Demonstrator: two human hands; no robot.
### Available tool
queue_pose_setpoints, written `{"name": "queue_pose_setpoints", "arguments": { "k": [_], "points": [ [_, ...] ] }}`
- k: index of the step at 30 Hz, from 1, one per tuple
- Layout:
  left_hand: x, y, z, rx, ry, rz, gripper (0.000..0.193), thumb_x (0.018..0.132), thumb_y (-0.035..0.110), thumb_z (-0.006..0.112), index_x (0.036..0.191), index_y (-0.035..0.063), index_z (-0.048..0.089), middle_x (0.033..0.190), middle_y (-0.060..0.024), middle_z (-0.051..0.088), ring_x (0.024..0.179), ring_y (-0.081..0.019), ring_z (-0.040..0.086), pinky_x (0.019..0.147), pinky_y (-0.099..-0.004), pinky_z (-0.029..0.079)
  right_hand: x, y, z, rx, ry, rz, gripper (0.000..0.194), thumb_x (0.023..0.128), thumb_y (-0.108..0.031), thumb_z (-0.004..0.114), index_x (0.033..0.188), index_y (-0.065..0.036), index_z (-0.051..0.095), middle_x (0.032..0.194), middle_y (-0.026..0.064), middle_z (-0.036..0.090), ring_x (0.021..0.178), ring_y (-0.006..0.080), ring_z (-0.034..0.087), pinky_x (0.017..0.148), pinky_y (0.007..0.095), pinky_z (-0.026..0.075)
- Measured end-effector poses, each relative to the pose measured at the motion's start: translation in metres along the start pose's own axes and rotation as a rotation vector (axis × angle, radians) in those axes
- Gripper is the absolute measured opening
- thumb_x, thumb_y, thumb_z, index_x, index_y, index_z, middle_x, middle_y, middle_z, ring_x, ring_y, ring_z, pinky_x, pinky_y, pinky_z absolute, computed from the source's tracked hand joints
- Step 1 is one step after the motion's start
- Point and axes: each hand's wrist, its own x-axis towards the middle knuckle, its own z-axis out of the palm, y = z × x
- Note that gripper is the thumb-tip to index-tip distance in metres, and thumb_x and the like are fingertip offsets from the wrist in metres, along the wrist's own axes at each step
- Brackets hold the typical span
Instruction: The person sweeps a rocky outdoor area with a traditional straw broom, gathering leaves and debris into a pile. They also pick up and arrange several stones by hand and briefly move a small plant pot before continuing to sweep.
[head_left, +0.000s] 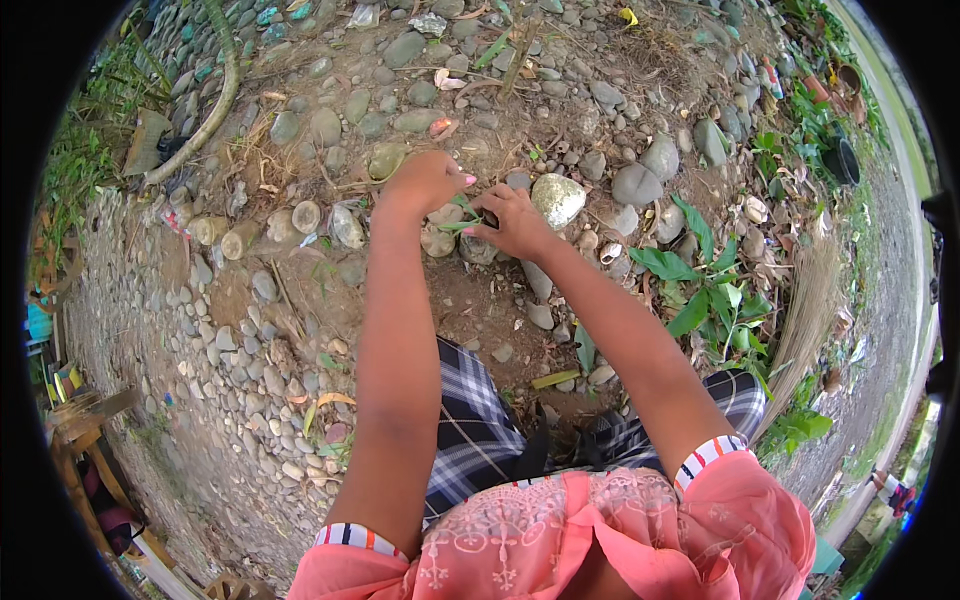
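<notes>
My left hand (427, 181) is over the stony ground, fingers curled under and the thumb pointing right. Its palm side is hidden, so I cannot tell whether it grips anything. A small green sprig (461, 222) with narrow leaves shows between my two hands, just below the left thumb. My right hand (517, 225) has its thumb and fingertips around the right end of that sprig. Rounded stones (437, 241) lie under the sprig. Beside the right hand sits a large pale stone (558, 200), mottled with yellowish green.
A leafy green plant (712, 292) grows at the right, next to a bundle of thin dry sticks (806, 315). Bottle ends (238, 240) stick out of the soil at left. A thin stem (520, 56) stands ahead, and a curved branch (225, 82) lies upper left.
</notes>
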Motion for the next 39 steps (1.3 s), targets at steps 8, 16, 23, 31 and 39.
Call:
{"name": "queue_pose_setpoints", "arguments": {
  "k": [8, 16, 23, 31, 39],
  "points": [
    [0.004, 0.009, 0.007, 0.063, -0.006, 0.084, 0.033, 0.081, 0.031, 0.057, 0.086, -0.0003, 0.064, 0.084, -0.0197, 0.063, 0.081, -0.0336, 0.06, 0.073, -0.0401, 0.045, 0.006, 0.002, 0.003, -0.13, -0.018, 0.234, 0.031, 0.089, -0.026, 0.049, 0.11, -0.004, 0.049, 0.104, 0.0178, 0.055, 0.097, 0.0324, 0.057, 0.08, 0.0407, 0.046],
    [0.014, 0.022, 0.016, 0.123, -0.125, 0.09, 0.035, 0.082, 0.034, 0.056, 0.091, 0.001, 0.063, 0.089, -0.0179, 0.063, 0.083, -0.0319, 0.059, 0.075, -0.0388, 0.045, -0.013, 0.02, -0.03, -0.152, -0.131, 0.177, 0.029, 0.086, -0.029, 0.053, 0.087, 0.0, 0.056, 0.083, 0.0198, 0.06, 0.081, 0.0373, 0.058, 0.073, 0.0446, 0.046],
    [0.018, 0.031, 0.036, 0.12, -0.248, 0.127, 0.037, 0.079, 0.037, 0.061, 0.089, 0.0018, 0.063, 0.092, -0.0163, 0.063, 0.084, -0.0286, 0.06, 0.076, -0.0381, 0.045, -0.095, 0.048, -0.136, -0.086, -0.288, 0.376, 0.037, 0.084, -0.039, 0.054, 0.095, -0.004, 0.059, 0.08, 0.0167, 0.061, 0.079, 0.0331, 0.061, 0.071, 0.0424, 0.047],
    [0.029, 0.034, 0.042, 0.152, -0.257, 0.038, 0.037, 0.081, 0.03, 0.063, 0.106, 0.004, 0.058, 0.103, -0.0125, 0.061, 0.098, -0.0245, 0.057, 0.083, -0.0361, 0.044, -0.125, 0.008, -0.071, -0.322, -0.393, 0.566, 0.085, 0.07, -0.057, 0.064, 0.131, -0.008, 0.032, 0.121, 0.016, 0.044, 0.114, 0.0318, 0.045, 0.091, 0.0431, 0.041],
    [0.03, 0.072, 0.099, 0.271, -0.073, 0.271, 0.061, 0.078, 0.031, 0.065, 0.129, 0.0088, 0.04, 0.129, -0.0155, 0.044, 0.116, -0.0308, 0.046, 0.093, -0.0413, 0.04, -0.112, -0.004, 0.009, -0.198, 0.03, 0.553, 0.076, 0.066, -0.03, 0.071, 0.125, -0.006, 0.031, 0.109, 0.0192, 0.04, 0.106, 0.0348, 0.043, 0.087, 0.0415, 0.043]
  ]
}}
